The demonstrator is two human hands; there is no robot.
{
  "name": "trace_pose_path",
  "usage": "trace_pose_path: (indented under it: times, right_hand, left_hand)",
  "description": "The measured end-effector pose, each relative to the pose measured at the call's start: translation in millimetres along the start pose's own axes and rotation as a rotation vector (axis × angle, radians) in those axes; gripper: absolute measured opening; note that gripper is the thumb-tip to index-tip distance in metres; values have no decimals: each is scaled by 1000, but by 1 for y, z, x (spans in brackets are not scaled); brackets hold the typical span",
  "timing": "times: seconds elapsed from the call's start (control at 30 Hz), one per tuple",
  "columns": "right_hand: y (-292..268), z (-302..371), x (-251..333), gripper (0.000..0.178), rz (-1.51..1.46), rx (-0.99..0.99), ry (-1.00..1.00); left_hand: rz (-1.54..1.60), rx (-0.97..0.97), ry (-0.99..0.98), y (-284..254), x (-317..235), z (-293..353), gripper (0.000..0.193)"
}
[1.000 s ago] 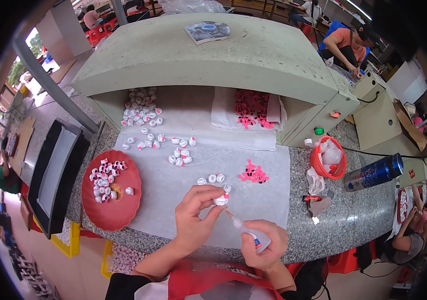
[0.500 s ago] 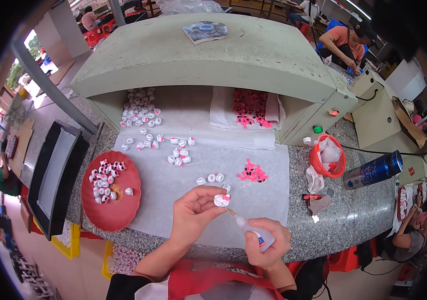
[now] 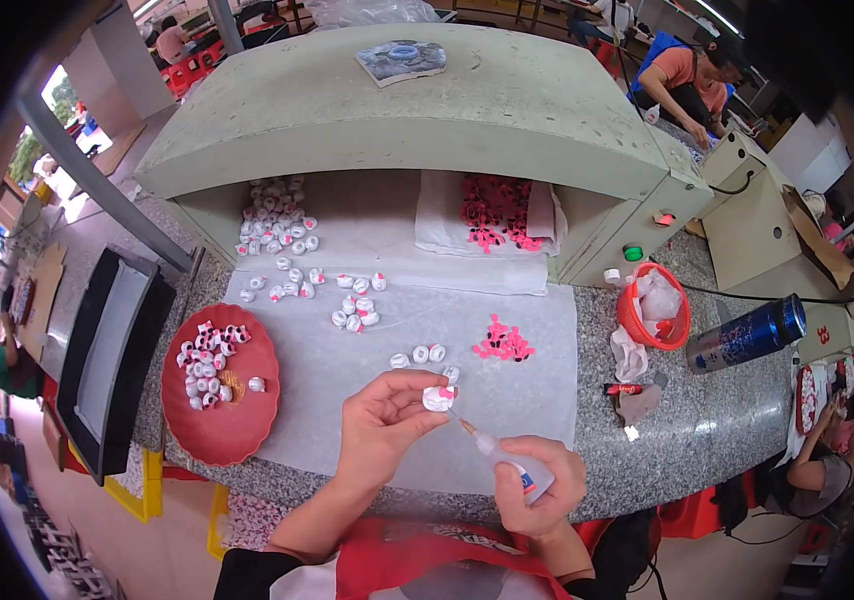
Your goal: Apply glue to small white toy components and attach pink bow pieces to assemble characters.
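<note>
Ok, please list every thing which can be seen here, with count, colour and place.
Bench: one, speckled grey, centre
Cabinet: one, pale green, back of bench
Picture: one, grey-blue, on cabinet
Sheet: one, white, on bench
Plate: one, red, left of sheet
Tray: one, black, left of plate
White balls: many, pink-marked, on sheet, plate, in cabinet
Pink pieces: many, pink-black, on sheet, in cabinet
Basket: one, red, right of sheet
Plastic bag: one, clear, in basket
Flask: one, blue, right of basket
Crates: two, yellow, lower left
Other people: several, mixed clothing, background
Squeeze bottle: one, whitish, in right hand
Held ball: one, white-pink, in left hand
Apron: one, red, lower edge
Hands: two, bare, lower centre
</note>
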State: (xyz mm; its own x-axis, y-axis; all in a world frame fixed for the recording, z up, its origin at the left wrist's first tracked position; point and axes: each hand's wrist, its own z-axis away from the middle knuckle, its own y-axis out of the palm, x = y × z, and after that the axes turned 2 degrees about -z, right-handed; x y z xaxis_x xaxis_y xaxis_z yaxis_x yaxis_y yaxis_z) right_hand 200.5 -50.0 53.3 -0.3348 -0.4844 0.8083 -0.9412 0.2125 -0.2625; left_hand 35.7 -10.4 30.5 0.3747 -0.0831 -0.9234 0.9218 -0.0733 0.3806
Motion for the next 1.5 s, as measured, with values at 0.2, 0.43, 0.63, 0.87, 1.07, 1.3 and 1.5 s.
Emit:
trace_pose_path:
  times: [0.2, 0.43, 0.63, 0.87, 1.07, 1.3, 1.5]
  right_hand:
    - [2, -1, 2, 15, -47, 11, 98]
    - [12, -27, -53, 16, -523, -92, 760]
    - [47, -42, -145, 20, 313, 169, 471]
    - [47, -56, -134, 18, 850, 417, 488]
    - [19, -33, -77, 10, -83, 213, 568]
    - [18, -28, -34, 6, -221, 304, 496]
    - [21, -19, -33, 7, -197, 221, 446]
  left_hand:
    - [-5, 2, -7, 0, -1, 0, 33]
    - [-60, -83, 0, -20, 8, 0, 33]
    - [-47, -66, -50, -22, 10, 8, 30]
    - [-101, -70, -57, -21, 15, 9, 32]
    - [-143, -75, 21, -14, 29, 4, 32]
    - [-255, 0, 190, -4, 27, 4, 31]
    - [-327, 52, 215, -1, 16, 7, 30]
